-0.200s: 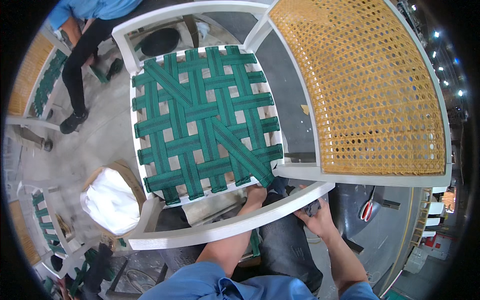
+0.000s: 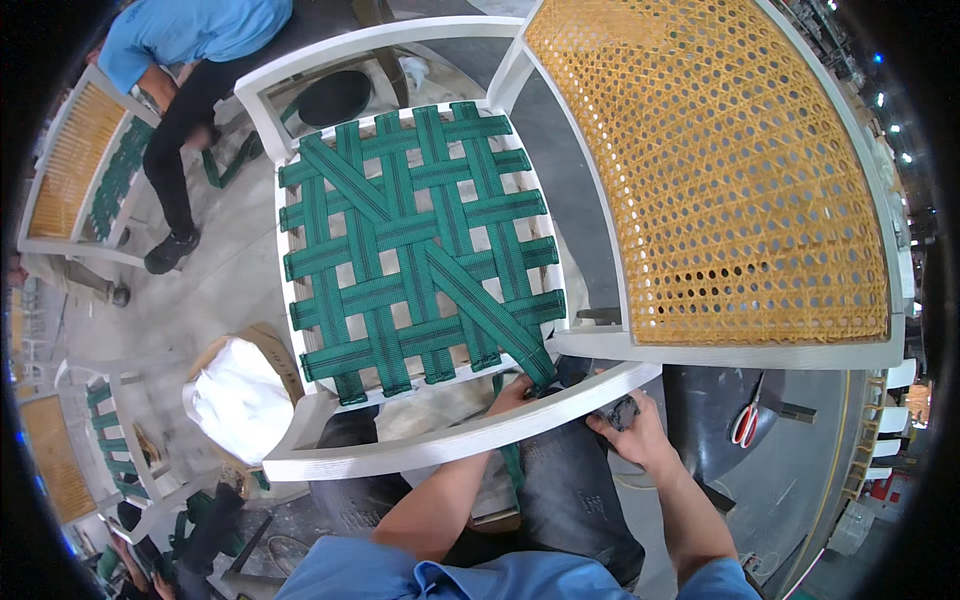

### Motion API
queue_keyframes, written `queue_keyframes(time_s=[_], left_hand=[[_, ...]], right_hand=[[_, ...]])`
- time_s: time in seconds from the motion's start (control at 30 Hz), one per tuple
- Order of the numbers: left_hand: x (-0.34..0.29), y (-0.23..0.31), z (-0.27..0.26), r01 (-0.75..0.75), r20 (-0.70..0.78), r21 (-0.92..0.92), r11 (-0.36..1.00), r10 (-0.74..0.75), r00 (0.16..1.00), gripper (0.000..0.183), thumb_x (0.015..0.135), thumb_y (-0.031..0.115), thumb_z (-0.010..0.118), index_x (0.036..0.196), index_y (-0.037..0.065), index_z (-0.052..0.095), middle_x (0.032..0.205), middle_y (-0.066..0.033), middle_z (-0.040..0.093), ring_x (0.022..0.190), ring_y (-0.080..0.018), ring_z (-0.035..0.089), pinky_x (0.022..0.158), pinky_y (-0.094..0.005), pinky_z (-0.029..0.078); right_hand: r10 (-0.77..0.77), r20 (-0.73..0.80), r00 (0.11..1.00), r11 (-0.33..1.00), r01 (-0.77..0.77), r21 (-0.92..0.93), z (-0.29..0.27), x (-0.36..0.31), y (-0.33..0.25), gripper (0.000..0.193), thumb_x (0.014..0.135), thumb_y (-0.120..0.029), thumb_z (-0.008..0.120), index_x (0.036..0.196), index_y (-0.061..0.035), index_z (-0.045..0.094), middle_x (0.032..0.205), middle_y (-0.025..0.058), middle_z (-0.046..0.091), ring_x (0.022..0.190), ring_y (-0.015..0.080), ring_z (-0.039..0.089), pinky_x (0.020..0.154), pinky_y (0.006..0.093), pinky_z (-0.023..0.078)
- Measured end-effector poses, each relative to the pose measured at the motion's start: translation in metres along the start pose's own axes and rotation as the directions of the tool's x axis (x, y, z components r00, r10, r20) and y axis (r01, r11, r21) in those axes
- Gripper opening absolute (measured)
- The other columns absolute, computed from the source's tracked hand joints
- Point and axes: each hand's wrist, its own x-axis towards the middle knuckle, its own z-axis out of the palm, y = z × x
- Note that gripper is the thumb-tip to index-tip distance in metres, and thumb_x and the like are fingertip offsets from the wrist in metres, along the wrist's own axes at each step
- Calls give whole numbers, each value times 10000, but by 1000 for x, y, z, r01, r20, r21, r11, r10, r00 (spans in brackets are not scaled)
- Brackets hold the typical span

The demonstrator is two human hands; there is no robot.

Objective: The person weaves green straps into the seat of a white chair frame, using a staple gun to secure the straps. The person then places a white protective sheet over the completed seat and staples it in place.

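A white chair frame [image 2: 440, 442] stands before me, its seat woven with green webbing [image 2: 410, 240]. One diagonal green strap [image 2: 485, 305] runs to the near right corner of the seat. At that corner my left hand [image 2: 512, 393] reaches up from under the armrest, fingers closed on the strap's end. My right hand [image 2: 637, 432] is wrapped round a dark grey tool [image 2: 618, 411], just outside the armrest. The tool's front part is hidden behind the armrest, so its exact kind does not show.
A cane backrest [image 2: 750, 180] rises at the right. Red-handled scissors [image 2: 745, 425] lie on a dark surface below it. At the left stands a bag with a white liner [image 2: 240, 400]. A co-worker in blue [image 2: 205, 45] sits at the far left beside another chair [image 2: 85, 165].
The view has shifted slightly. My left hand's fingers now show beside the strap's end at the seat corner. My right hand keeps its grip on the dark tool. The co-worker's strap has moved.
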Motion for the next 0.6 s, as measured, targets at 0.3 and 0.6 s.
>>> queue_keyframes(time_s=[0.3,0.6], left_hand=[[-53,122,-2,-94,-113,-50,994,87,990,166,1062,166,559,1001,35,642,960,-57,733,752,-119,664,676,-253,545],[-30,153,-7,-75,-250,-254,964,9,968,235,1067,213,516,1075,-2,614,1059,-154,761,636,-164,662,556,-286,564]], right_hand=[[-47,35,998,999,46,26,10,16,-3,734,746,-92,886,1419,-105,592,1332,147,669,1224,323,644,1074,423,493],[-63,35,997,997,61,48,29,31,-17,750,805,-104,828,1478,-35,505,1344,215,639,1269,327,610,1097,406,459]])
